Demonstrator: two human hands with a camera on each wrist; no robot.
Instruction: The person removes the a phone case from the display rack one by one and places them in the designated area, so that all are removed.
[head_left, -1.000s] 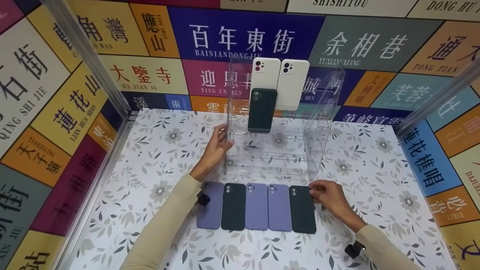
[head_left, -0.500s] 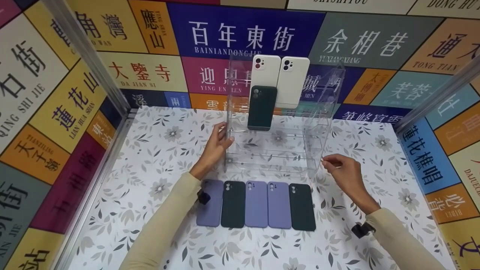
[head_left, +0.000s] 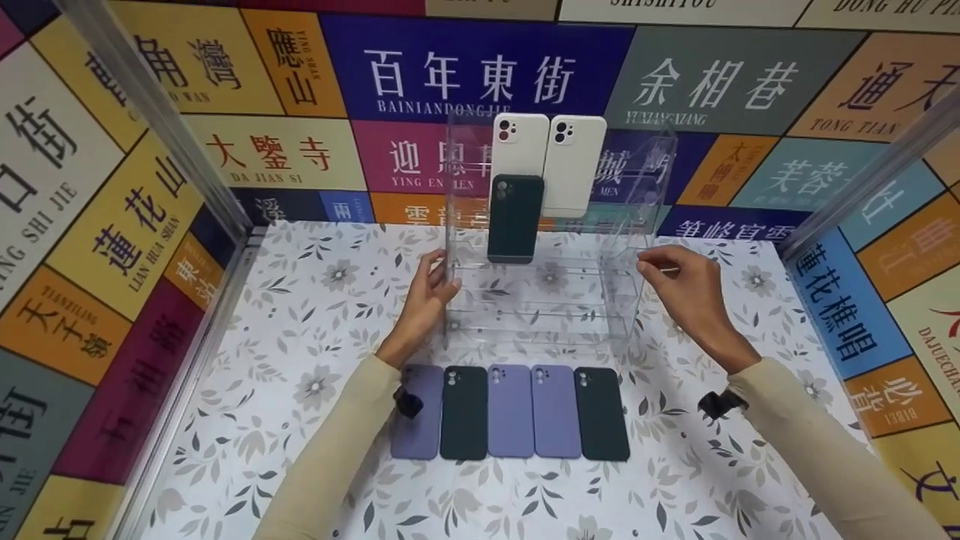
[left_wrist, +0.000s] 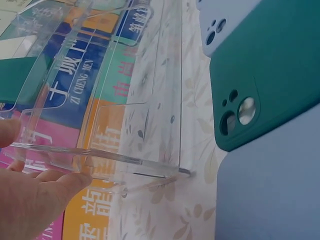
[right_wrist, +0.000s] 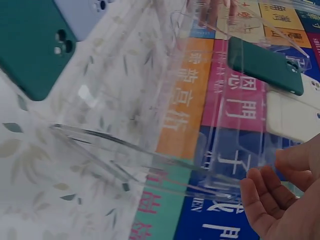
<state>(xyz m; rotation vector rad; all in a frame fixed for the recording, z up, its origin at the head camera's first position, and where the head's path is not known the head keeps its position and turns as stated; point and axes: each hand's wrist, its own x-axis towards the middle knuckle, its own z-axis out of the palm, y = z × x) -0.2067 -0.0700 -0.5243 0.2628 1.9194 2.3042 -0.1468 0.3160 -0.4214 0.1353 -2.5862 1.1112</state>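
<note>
A clear acrylic tiered display stand stands on the table; a dark green phone case and two white ones, the left white case and right white case, sit upright in it. My left hand grips the stand's left side panel, thumb toward the inside, as the left wrist view also shows. Beside the right panel is my right hand, its fingers loosely bent and the fingertips right at the panel's edge. The right wrist view shows a gap between thumb and fingers, with no case in them.
Before the stand lies a row of phone cases: a purple case, a green case, two more purple ones and a green case at the right end. A sign-covered wall closes the back, with panels at both sides.
My right hand has left the rightmost green case and moved up along the stand's right side. The left hand keeps its grip. The view has shifted slightly.
</note>
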